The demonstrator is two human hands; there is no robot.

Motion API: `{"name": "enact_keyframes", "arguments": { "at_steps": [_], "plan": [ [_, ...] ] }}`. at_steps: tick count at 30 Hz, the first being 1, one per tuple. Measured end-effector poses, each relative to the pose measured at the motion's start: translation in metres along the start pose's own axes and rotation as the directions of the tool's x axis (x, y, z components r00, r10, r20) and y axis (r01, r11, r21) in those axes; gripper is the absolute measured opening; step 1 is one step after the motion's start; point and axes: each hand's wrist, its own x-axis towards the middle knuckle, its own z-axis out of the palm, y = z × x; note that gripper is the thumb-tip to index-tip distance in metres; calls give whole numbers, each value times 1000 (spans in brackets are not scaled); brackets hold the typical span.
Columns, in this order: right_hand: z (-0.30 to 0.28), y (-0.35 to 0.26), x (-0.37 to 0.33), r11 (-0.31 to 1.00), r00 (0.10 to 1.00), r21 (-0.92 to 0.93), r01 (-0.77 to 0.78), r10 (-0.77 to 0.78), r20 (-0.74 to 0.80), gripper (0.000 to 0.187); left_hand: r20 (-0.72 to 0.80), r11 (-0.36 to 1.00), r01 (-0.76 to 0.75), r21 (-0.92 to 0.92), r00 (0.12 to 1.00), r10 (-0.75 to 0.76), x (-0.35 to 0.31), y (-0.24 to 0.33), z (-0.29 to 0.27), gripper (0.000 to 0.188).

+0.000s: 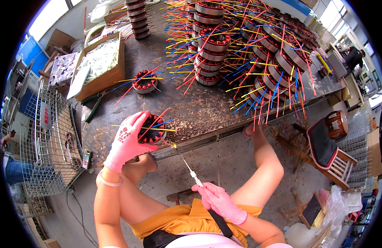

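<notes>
My left hand (131, 138), in a pink glove, is closed around the side of a motor stator (158, 134) at the table's front edge. Red, blue and yellow leads stick out of this stator, and the glove covers its left side. Lower and to the right, my right hand (219, 200), also gloved in pink, is wrapped around a slim tool (193, 174) with a thin shaft and a whitish collar. The shaft points up-left toward the stator's yellow-tipped lead; whether they touch I cannot tell. Behind my left hand, a second stator (145, 84) lies on the tabletop.
Stacked stators (207, 58) rise at the back, with a leaning heap of stators (277, 70) to their right. A cardboard box (100, 62) of pale pieces and green-handled pliers (93, 108) lie left. A wire cage (54, 136) and a wooden chair (329, 144) flank the table.
</notes>
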Motion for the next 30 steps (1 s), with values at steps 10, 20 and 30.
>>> {"name": "enact_keyframes", "arguments": {
  "at_steps": [10, 20, 30],
  "plan": [
    [-1, -2, 1, 994, 1000, -107, -15, 13, -18, 29, -17, 999, -11, 37, 1000, 11, 1, 1, 0, 100],
    [-3, 3, 2, 994, 999, -109, 31, -33, -21, 30, -34, 997, -27, 77, 999, 30, 0, -2, 5, 102],
    [0, 1, 0, 999, 999, -46, 10, -12, -38, 28, -42, 997, -29, 69, 999, 32, 1, -1, 6, 100]
  ]
}}
